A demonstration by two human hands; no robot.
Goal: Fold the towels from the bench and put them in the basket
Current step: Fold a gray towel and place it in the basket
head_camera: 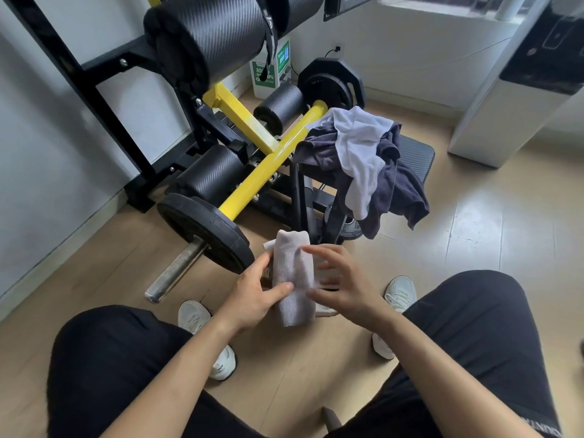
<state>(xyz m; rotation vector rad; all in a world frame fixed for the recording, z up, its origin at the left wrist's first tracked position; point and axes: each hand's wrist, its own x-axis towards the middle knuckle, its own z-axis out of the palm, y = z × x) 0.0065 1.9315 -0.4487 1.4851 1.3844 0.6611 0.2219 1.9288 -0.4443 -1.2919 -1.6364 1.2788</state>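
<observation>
Your left hand (252,298) pinches the folded towel (294,279) in mid-air above the floor; your right hand (341,286) hovers open beside it. Loosen that grip and the fold could spring undone. More towels (363,159) wait on the desk (417,153); no basket shows.

Person seated, both bare forearms reaching forward from the near edge between the knees. Left hand (252,295): palm turned inward, thumb pressed across the near left side of a folded white towel (294,279), fingers wrapped behind it out of sight. Right hand (341,279): palm down, fingers spread and slightly curled, fingertips resting on the towel's right side, thumb low against its near part. Hands sit close together, the towel between them. Legs in dark trousers spread left and right; white shoes flat on the floor.
</observation>
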